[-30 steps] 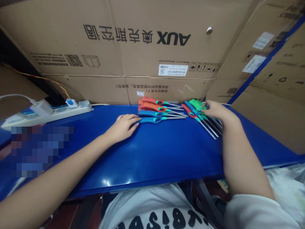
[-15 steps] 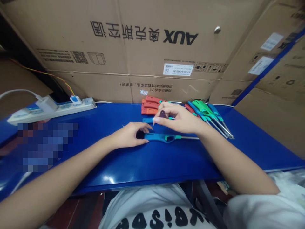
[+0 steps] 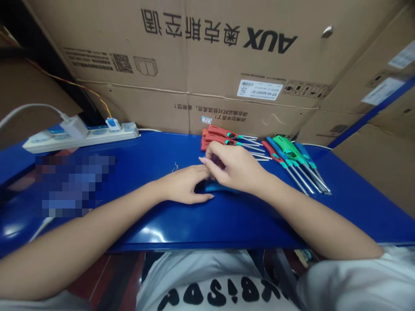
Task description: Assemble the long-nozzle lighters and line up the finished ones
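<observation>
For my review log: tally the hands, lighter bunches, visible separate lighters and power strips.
Hands: left hand and right hand, 2
Lighter bunches: rear bunch and right bunch, 2
Visible separate lighters: blue lighter, 1
Power strips: white power strip, 1
Total: 6

One cam here, worn on the person's head, looking forward and down from above. It's a pretty wide view: you get the wearer's white shirt with black lettering [image 3: 223, 296] along the bottom edge, the glossy blue tabletop [image 3: 181, 224] across the middle and a tall brown cardboard panel with black print [image 3: 207, 65] up top, facing the lens. The bare left hand [image 3: 186, 183] and bare right hand [image 3: 236, 166] sit around mid-frame, nearer than the panel.
</observation>
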Demonstrator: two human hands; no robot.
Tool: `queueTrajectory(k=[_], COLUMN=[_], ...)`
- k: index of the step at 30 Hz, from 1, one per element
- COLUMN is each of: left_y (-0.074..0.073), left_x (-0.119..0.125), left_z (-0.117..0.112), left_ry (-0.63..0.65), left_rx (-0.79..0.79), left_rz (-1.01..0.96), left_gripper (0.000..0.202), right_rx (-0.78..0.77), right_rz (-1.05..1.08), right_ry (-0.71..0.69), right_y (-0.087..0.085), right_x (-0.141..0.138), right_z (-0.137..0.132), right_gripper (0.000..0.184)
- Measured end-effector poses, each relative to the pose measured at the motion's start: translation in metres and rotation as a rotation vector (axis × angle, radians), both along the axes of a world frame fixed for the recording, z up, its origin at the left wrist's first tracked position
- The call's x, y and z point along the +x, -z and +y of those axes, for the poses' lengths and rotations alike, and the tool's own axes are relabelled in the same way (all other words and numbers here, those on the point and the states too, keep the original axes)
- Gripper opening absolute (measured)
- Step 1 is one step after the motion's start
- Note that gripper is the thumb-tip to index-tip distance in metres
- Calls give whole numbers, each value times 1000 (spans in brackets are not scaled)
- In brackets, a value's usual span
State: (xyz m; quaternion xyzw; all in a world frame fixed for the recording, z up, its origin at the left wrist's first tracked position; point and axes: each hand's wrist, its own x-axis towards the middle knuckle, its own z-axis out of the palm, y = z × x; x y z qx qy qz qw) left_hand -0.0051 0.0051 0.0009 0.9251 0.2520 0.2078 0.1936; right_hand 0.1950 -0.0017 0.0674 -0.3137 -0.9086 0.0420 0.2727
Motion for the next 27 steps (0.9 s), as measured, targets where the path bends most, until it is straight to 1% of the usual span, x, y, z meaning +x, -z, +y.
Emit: queueTrajectory(k=[5, 11, 16, 18, 20, 22, 24, 27], left_y=[4, 4, 6, 6, 6, 5, 5, 6], left_x=[2, 2, 1, 2, 3, 3, 3, 3], left_z=[1, 1, 2, 2, 3, 3, 3, 4], left_ry=[22, -8, -36, -18, -4, -6, -4, 9], left_rx=[-18, -66, -85, -76, -72, -82, -94, -87], left_rz=[-40, -57, -46, -49, -56, -51, -37, -34], left_gripper=[26, 24, 26, 26, 25, 25, 26, 27], right_rx=[17, 22, 66, 129, 187, 201, 168, 85], right_rz=[-50, -54, -186, -264, -322, -343, -328, -272], right_ry=[24, 17, 39, 80, 133, 153, 105, -23], right_y=[0, 2, 2, 0, -3, -4, -5, -6], right_x=[2, 2, -1, -2, -4, -5, -5, -2], right_z=[4, 6, 3, 0, -3, -6, -6, -4], right_gripper=[15, 16, 20, 26, 38, 45, 41, 25])
